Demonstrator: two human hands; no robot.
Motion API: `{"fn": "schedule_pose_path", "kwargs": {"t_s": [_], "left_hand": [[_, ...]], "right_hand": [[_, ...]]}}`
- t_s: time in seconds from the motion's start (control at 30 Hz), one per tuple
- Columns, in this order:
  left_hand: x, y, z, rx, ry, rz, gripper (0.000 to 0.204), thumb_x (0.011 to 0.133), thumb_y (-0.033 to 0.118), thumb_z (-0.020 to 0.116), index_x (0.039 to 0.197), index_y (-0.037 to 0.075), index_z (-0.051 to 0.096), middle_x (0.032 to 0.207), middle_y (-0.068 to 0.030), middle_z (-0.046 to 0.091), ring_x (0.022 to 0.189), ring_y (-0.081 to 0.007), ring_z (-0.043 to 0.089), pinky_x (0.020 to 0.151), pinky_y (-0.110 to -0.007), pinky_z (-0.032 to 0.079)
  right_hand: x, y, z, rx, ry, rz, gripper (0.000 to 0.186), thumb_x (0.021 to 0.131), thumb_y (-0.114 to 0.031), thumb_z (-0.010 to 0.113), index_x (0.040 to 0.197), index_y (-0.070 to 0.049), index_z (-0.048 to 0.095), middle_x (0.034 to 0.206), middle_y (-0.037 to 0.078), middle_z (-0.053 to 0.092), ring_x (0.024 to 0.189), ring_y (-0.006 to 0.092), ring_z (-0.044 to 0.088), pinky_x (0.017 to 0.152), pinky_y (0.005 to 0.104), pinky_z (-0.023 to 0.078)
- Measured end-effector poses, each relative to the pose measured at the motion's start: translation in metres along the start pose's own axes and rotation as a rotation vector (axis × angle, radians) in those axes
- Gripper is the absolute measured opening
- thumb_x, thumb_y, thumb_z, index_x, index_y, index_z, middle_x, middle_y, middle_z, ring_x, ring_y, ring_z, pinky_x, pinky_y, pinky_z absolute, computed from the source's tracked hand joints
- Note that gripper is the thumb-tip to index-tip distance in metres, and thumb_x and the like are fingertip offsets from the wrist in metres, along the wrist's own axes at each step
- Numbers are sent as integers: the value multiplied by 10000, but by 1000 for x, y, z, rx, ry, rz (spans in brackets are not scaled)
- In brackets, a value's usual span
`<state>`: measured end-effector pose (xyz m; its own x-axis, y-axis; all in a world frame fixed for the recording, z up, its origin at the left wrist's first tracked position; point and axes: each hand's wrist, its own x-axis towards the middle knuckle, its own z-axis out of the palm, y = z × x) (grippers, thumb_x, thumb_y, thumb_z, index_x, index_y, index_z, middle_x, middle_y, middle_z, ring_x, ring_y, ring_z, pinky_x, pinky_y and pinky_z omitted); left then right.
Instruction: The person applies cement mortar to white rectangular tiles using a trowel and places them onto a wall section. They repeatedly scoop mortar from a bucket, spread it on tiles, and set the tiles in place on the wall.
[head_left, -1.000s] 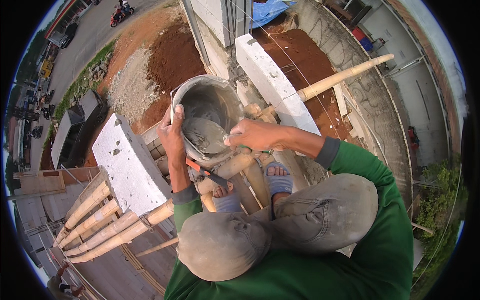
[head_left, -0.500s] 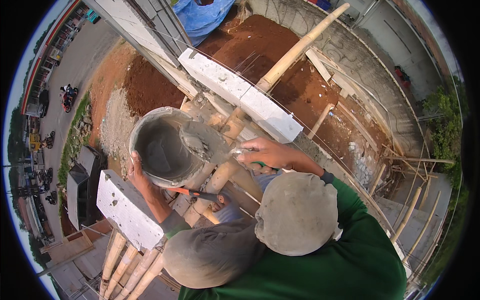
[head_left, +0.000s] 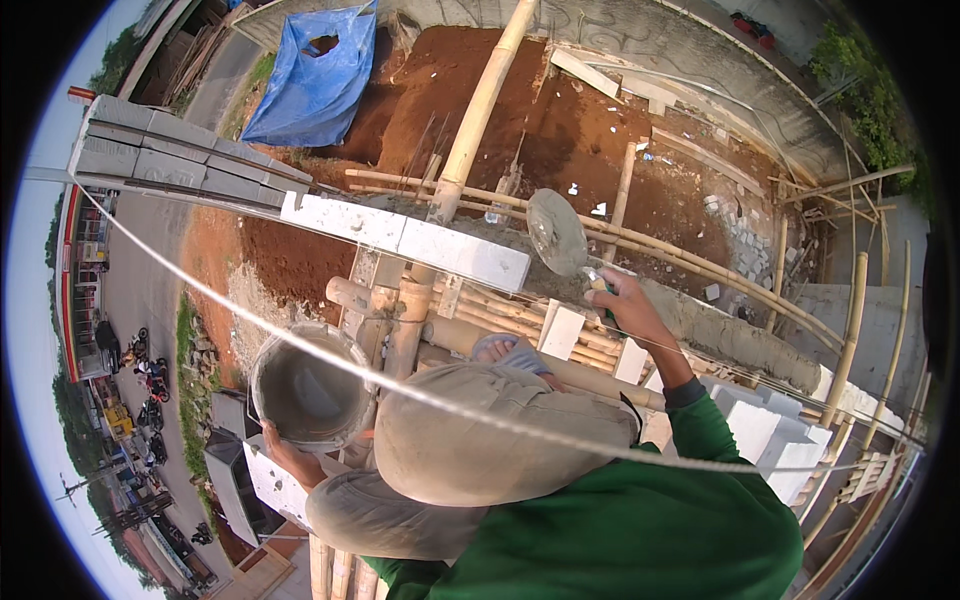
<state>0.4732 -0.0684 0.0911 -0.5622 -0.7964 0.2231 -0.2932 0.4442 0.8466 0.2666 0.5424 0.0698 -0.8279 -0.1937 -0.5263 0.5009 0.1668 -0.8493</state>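
Observation:
My left hand [head_left: 292, 458] is closed on the near rim of a round bucket [head_left: 262, 385] with wet grey mortar [head_left: 312, 395] in it. My right hand [head_left: 634, 310] grips the handle of a trowel [head_left: 556, 232], its rounded blade coated with grey mortar. That blade is over the wall line, just beyond the right end of a row of white blocks [head_left: 405, 237]. Whether it touches the wall cannot be told. Rough grey mortar [head_left: 690, 325] covers the wall top farther right.
Bamboo poles [head_left: 480, 110] cross beyond and under the wall. A pale line [head_left: 300, 345] runs slantwise across the view, in front of the bucket and my knees. My sandalled foot [head_left: 515, 352] rests on the bamboo. White blocks [head_left: 765, 430] stand at right; a blue tarp [head_left: 310, 80] lies beyond the wall.
My right hand has carried the trowel from over the bucket rightward to the wall, past the block row's end. My left hand stays on the bucket. The view has turned right.

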Motion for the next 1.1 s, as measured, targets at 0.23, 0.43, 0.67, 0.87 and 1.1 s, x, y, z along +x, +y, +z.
{"fn": "schedule_pose_path", "kwargs": {"t_s": [0.23, 0.43, 0.67, 0.87, 1.1], "left_hand": [[23, -1, -10, 30, 112, -310, 560, 1040, 410, 552, 1274, -87, 663, 1175, -197, 694, 1032, -281, 612, 956, -422, 468], [31, -14, -32, 89, 87, -334, 509, 1035, 378, 550, 1200, -86, 680, 1120, -211, 701, 982, -304, 608, 927, -434, 470], [38, -31, -51, 234, 55, -297, 460, 1029, 341, 548, 1113, -85, 699, 1056, -228, 710, 924, -331, 604, 893, -449, 472], [36, -28, -53, 404, 12, -310, 420, 1030, 299, 532, 1078, -81, 702, 943, -233, 710, 903, -318, 594, 878, -438, 472], [30, -41, -62, 374, -86, -51, 468, 1024, 329, 572, 1292, -43, 668, 1142, -160, 708, 1000, -281, 618, 908, -430, 490]], "right_hand": [[41, 42, -23, 204, 84, 150, 244, 980, -183, 593, 1116, 19, 604, 722, 37, 557, 451, 125, 499, 403, 301, 372], [98, 50, -13, 181, 65, 149, 211, 971, -199, 577, 1015, 7, 594, 720, 47, 561, 462, 146, 506, 421, 322, 381], [158, -19, 7, 46, -6, -66, 284, 968, -220, 607, 1117, 22, 629, 698, 47, 583, 495, 142, 532, 486, 342, 424], [174, -87, 3, 26, 217, -608, 350, 971, -209, 659, 1240, 8, 602, 710, 46, 600, 567, 107, 521, 550, 320, 438], [207, 9, 25, -945, 6, -216, 454, 991, -283, 637, 1247, 83, 562, 1014, 337, 707, 1011, 479, 696, 846, 533, 539]]}}
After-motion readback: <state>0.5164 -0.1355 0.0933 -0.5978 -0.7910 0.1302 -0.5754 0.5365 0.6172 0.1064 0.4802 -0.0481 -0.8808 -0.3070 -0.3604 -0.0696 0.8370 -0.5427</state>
